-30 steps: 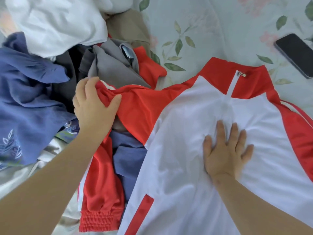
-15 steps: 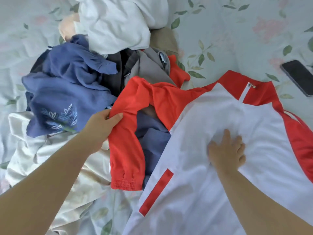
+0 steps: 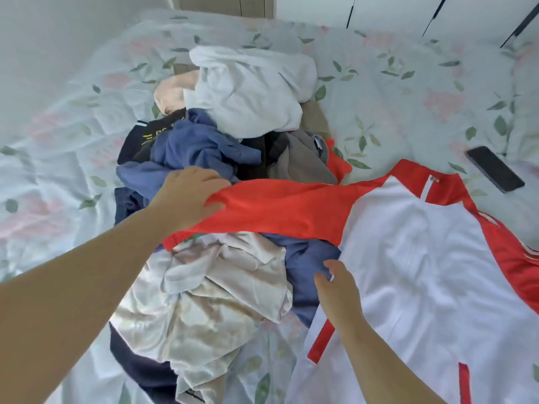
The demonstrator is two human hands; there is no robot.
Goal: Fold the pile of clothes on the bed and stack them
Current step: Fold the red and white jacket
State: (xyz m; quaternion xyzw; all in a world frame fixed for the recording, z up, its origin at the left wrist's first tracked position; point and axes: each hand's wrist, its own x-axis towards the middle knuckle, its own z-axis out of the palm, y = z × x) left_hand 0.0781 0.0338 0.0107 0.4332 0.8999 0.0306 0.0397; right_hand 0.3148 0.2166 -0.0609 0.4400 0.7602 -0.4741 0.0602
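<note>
Our left hand [image 3: 189, 196] grips the red sleeve [image 3: 277, 208] of the red and white jacket [image 3: 423, 272] close to its cuff. The sleeve is stretched out leftward, lifted over the near part of the pile of clothes [image 3: 221, 158]. Our right hand [image 3: 338, 284] sits at the left edge of the jacket's white body, fingers curled and pinching that edge. The rest of the jacket lies spread on the right side of the bed [image 3: 73, 126], collar pointing far and zip showing at the neck.

The pile sits left of the jacket, unfolded. A white garment [image 3: 248, 91] lies crumpled at its far end, a blue garment [image 3: 198, 147] just nearer, and a grey one [image 3: 300, 161] to the right of that. A cream garment [image 3: 218, 287] lies rumpled at the near end under the sleeve, with dark blue cloth beside our right hand. A dark phone [image 3: 494, 169] rests on the floral sheet, far right of the collar.
</note>
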